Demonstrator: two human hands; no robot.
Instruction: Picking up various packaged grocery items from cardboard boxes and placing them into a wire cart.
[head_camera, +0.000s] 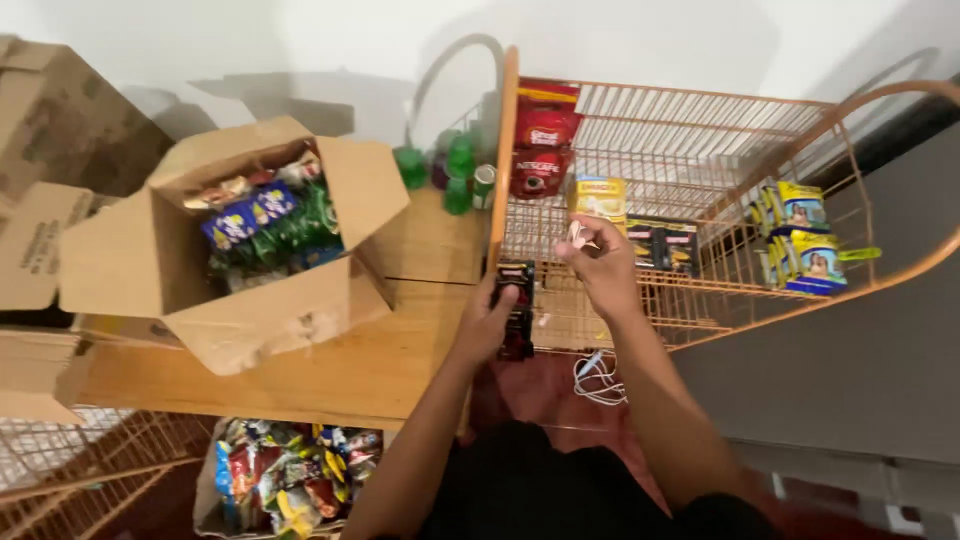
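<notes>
Stocking the copper wire rack (700, 130) looks under way: the left hand (490, 325) has its grip closed around a strip of dark sachets (517, 310) at the rack's near left corner, while the right hand (600, 262) pinches something small just inside it. Next, I judge, the strip needs hanging or laying inside. Farther in the rack sit one yellow box (600, 197), two dark boxes (662, 243) and two red pouches (545, 150); left of it stands one open carton (260, 240) on the desk (400, 350).
</notes>
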